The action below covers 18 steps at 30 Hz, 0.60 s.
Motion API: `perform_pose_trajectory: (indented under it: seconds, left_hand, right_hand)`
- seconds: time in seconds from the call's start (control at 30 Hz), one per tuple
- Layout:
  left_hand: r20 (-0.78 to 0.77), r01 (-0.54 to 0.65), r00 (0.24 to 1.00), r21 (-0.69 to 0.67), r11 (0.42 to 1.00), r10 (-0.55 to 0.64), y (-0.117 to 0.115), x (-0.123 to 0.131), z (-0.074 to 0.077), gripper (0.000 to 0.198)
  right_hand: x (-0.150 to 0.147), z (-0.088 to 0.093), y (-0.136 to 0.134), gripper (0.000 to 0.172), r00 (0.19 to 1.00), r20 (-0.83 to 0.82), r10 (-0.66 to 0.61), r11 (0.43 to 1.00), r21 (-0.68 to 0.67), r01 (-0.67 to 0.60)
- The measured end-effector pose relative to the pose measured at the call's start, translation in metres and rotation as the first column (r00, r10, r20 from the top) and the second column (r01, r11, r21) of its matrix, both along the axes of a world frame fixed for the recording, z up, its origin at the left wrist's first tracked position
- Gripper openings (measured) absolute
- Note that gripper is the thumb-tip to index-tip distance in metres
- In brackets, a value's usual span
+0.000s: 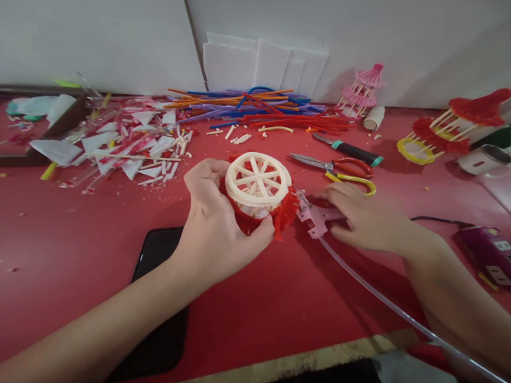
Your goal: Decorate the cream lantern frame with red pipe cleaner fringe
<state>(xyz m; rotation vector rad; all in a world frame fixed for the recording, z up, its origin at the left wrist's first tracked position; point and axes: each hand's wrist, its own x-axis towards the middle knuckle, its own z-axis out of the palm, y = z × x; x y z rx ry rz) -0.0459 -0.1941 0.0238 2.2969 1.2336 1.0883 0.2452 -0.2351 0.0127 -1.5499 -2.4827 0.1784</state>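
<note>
My left hand is closed around a small round craft piece, fingers behind it and thumb at its front. On top of the piece is a cream spoked wheel, with short pale sticks partly visible beneath. A red fuzzy ruffle wraps its lower side. To the right, my right hand, slightly blurred, grips the handle of a pink glue gun. A long clear glue stick runs from the gun toward the lower right. The gun's nozzle is close to the ruffle; whether they touch I cannot tell.
Pliers with red handles, a black-and-teal tool and a yellow handle lie beyond my right hand. Pipe cleaners and scraps line the back. A black phone, white mug and red-yellow model surround.
</note>
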Motion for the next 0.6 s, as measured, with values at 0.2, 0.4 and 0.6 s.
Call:
perform_pose_trajectory:
  seconds: [0.2,0.4,0.6]
  left_hand:
    - [0.009,-0.002,1.000,0.004,1.000,0.002,0.005,-0.001,0.000,0.065]
    - [-0.022,-0.010,1.000,0.024,1.000,0.011,0.008,-0.002,0.000,0.059]
    - [-0.022,-0.051,0.998,0.105,0.993,0.053,0.008,-0.002,-0.005,0.064]
  right_hand:
    - [-0.008,-0.001,0.008,0.032,0.994,-0.061,-0.087,0.996,0.013,0.088]
    - [-0.004,-0.003,0.018,0.038,0.891,-0.339,-0.300,0.929,0.109,0.355]
    - [-0.003,-0.007,0.016,0.041,0.759,-0.514,-0.400,0.864,0.065,0.499]
